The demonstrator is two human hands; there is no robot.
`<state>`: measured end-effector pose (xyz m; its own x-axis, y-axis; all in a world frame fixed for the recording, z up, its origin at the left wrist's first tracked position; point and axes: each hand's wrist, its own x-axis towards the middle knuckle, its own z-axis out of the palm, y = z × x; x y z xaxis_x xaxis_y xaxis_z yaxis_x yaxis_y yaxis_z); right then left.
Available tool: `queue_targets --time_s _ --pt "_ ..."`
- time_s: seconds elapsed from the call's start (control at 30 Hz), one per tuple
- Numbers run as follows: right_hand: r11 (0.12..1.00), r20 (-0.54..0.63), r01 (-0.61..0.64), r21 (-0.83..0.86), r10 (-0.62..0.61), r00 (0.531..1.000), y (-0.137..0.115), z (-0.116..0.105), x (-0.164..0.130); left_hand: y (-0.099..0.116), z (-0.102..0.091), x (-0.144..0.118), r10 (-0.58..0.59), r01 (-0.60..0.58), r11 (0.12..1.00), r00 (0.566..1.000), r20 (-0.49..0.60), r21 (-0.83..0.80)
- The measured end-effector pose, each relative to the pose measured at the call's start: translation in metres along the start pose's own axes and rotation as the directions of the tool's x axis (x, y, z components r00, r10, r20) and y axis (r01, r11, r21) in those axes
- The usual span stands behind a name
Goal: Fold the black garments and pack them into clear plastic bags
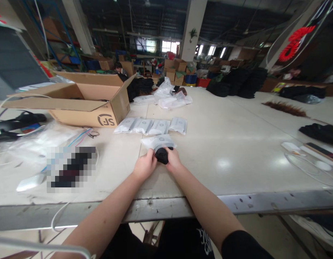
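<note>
Both my hands meet over the table around a folded black cloth item, partly inside a frosted plastic bag. My left hand is closed at the item's left side, its thumb on top. On the opposite side my right hand grips the edge, with some of its fingers hidden. What kind of garment the black cloth is I cannot make out. Just beyond, several filled white packets lie in a row, the rightmost packet slightly apart.
An open cardboard box stands at the left, with clear plastic bags before it. Crumpled plastic lies farther back. Black stacks rise at the back right. A white cable rests at the right; the metal table edge runs below my arms.
</note>
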<state>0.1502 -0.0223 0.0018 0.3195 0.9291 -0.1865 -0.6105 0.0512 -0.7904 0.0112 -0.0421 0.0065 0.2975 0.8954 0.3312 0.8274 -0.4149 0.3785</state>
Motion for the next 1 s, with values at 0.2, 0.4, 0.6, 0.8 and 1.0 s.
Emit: queue_targets --time_s 0.2,0.4,0.6,0.8,1.0 --pt "0.973 0.128 -0.224 0.055 0.216 0.968 -0.003 -0.003 0.002 -0.001 0.000 0.004 -0.077 0.068 0.966 0.997 -0.025 -0.250" --pt "0.899 0.448 -0.438 -0.031 0.404 0.798 -0.016 -0.004 -0.010 -0.018 -0.004 0.007 -0.142 0.106 0.928 0.987 -0.076 -0.358" --pt "0.953 0.473 -0.292 -0.074 0.292 0.831 -0.022 -0.004 -0.013 -0.019 -0.009 0.005 -0.068 0.024 0.955 0.988 -0.138 -0.294" --pt "0.988 0.193 -0.155 -0.025 0.157 0.969 -0.003 -0.002 -0.006 -0.015 -0.005 0.004 -0.019 -0.002 0.987 0.992 -0.128 -0.164" --pt "0.995 -0.078 0.044 0.088 -0.038 0.996 0.009 0.000 -0.002 0.001 0.005 0.001 0.250 -0.245 0.963 0.968 0.033 -0.116"
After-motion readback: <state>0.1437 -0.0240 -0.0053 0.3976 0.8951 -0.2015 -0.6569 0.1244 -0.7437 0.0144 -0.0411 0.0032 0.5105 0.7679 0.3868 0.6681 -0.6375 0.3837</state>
